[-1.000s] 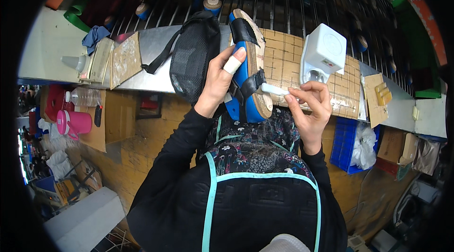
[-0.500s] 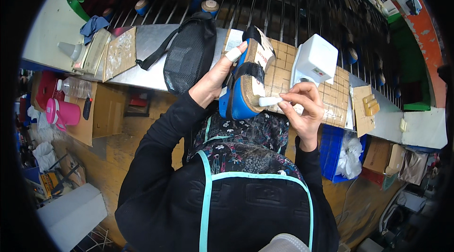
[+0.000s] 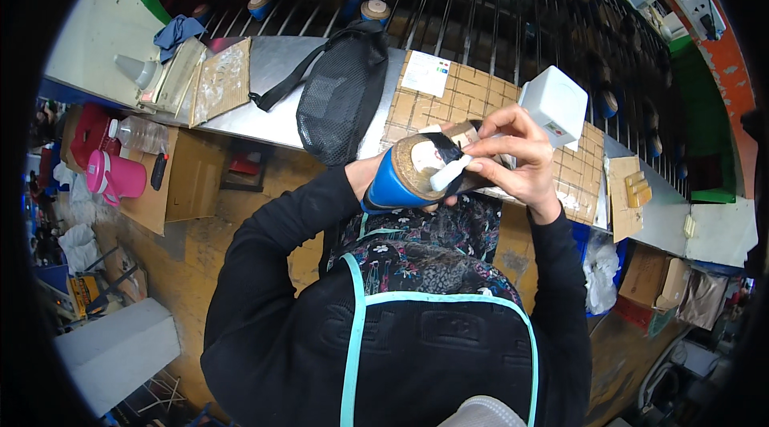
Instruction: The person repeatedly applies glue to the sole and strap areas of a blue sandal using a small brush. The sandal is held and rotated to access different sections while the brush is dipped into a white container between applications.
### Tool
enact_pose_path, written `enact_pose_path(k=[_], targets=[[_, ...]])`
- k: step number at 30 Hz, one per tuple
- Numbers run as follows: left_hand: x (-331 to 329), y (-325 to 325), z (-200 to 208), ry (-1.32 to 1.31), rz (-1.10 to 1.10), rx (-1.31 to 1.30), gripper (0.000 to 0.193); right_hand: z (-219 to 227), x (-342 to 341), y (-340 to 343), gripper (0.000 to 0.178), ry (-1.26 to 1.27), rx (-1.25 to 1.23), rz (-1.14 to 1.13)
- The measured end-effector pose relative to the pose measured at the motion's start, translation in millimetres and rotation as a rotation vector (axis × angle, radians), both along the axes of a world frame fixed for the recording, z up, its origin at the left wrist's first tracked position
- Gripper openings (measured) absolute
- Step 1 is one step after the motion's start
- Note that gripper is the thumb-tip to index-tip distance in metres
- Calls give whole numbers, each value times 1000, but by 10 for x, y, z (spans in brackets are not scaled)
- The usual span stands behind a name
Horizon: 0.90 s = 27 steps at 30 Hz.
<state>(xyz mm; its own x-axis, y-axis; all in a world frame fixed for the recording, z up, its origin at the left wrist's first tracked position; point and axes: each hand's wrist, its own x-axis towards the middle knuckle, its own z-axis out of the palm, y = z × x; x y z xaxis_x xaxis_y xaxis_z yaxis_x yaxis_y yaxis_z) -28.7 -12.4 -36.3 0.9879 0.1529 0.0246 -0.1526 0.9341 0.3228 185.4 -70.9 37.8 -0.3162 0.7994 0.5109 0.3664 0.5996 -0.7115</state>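
Note:
A blue shoe last [image 3: 380, 187] with a cork-coloured sole and black straps on it is held over the table's near edge. My left hand [image 3: 363, 175] is closed round it from beneath, and most of its fingers are hidden behind the last. With its fingertips my right hand [image 3: 517, 159] pinches a short white stick-shaped tool [image 3: 450, 175]. The tool's lower end lies against or just over the cork sole; I cannot tell which. Just beyond my right hand stands a white plastic container [image 3: 558, 102].
Gridded cardboard [image 3: 481, 89] covers part of the metal table. A black mesh bag [image 3: 340, 110] lies left of it. Beyond runs a rack of metal rods [image 3: 448, 18] carrying more lasts. A cardboard piece [image 3: 625, 219] with yellowish blocks lies at right; a pink bucket [image 3: 116, 177] stands lower left.
The last has turned from upright to tilted, its far end swinging right and toward me. My left hand has moved down under it. The white tool remains in my right hand, now angled more steeply.

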Motion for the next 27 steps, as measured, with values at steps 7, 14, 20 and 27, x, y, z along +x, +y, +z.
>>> enact_pose_path(k=[7,14,20,27], targets=[[49,-308,-181,-120,-240,-119,64,-18,33,127,24,-32,-97,145],[-37,-504,-377,246,-95,-208,58,-88,95,116,20,-10,-76,183],[8,-551,-414,220,-118,-207,66,-66,157,76,22,-159,-14,130],[98,-524,-495,-71,-342,-320,73,-26,249,104,19,-192,-89,185]])
